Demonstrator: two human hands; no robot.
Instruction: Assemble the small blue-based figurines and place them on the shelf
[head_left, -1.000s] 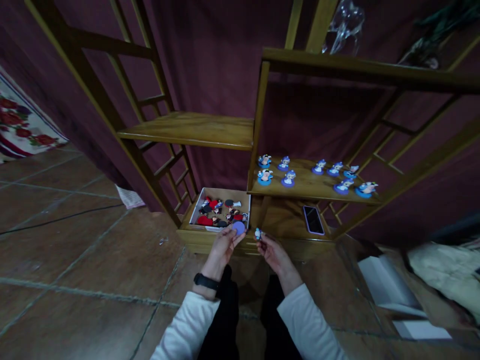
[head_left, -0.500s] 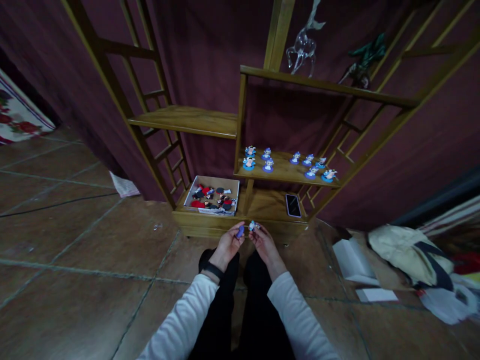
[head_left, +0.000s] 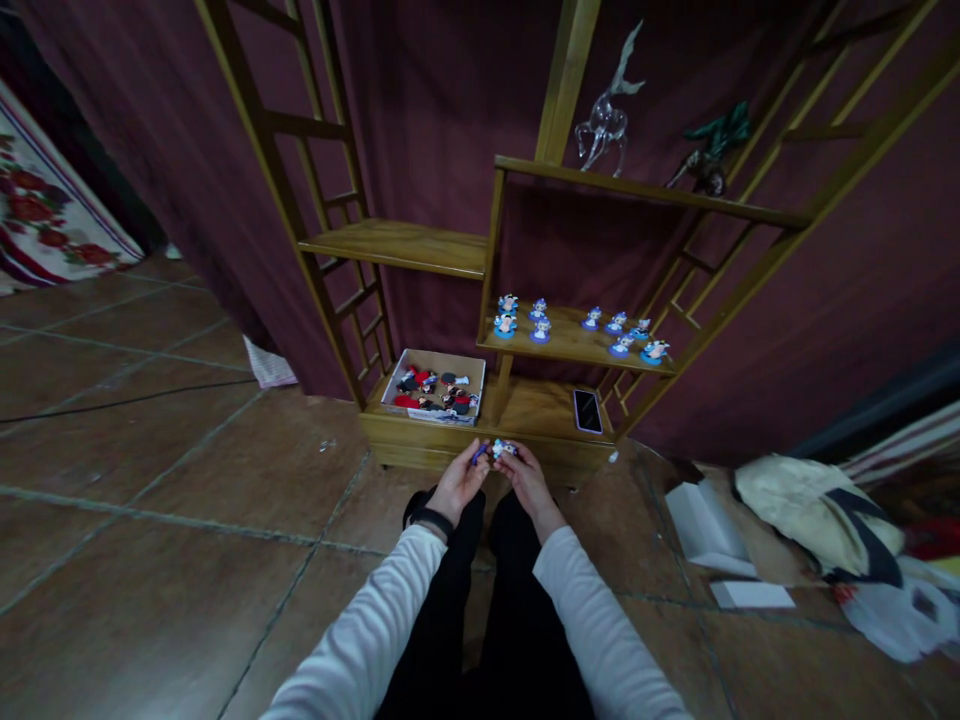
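In front of the low wooden cabinet, my left hand pinches a small purple round base, now seen nearly edge-on. Close beside it, my right hand grips a small white and blue figurine lying on its side. Whether base and figurine touch I cannot tell. Several similar figurines stand upright on purple or blue bases along the middle shelf. To the left, a shallow cardboard box holds several red and black figurines lying loose.
A phone lies on the lower right shelf. A clear glass deer and a dark green statuette stand on the upper shelf. White boxes and a cream bag are on the floor at right.
The purple base has turned from facing me to nearly edge-on, and the hands are closer together. The figurine has tipped to its side. The view has shifted slightly.
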